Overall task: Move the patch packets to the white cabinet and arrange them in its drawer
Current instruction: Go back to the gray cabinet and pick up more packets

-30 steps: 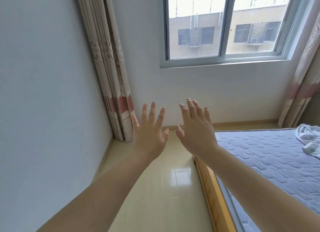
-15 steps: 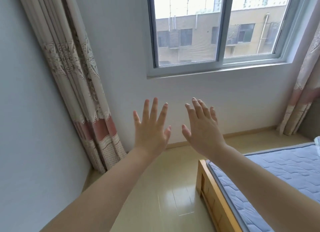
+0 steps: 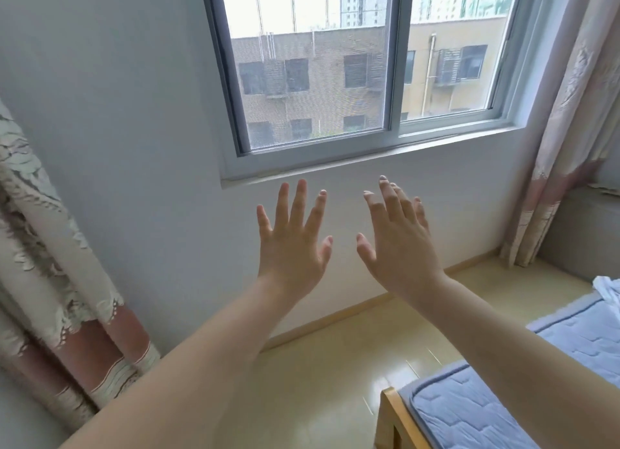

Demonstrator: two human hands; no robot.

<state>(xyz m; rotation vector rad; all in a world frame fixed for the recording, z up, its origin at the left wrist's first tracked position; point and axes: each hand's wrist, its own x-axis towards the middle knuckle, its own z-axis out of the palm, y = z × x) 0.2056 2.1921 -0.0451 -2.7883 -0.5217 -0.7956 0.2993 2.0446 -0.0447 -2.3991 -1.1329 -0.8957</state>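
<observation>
Both my arms are stretched out in front of me toward the wall under a window. My left hand (image 3: 291, 244) is raised with its fingers straight and spread, holding nothing. My right hand (image 3: 396, 244) is beside it, a small gap apart, fingers straight and also empty. No patch packets and no white cabinet or drawer appear in this view.
A sliding window (image 3: 362, 66) fills the upper middle. Patterned curtains hang at the left (image 3: 50, 281) and right (image 3: 563, 140). A wooden-framed bed (image 3: 389, 415) with a blue quilted mattress (image 3: 469, 401) occupies the lower right, with white cloth (image 3: 609, 291) on it. Pale glossy floor (image 3: 322, 375) lies between wall and bed.
The view has swung up and to the right: the window sits lower and larger, the left curtain slid to the frame edge, less bed shows. Both hands stay raised and spread.
</observation>
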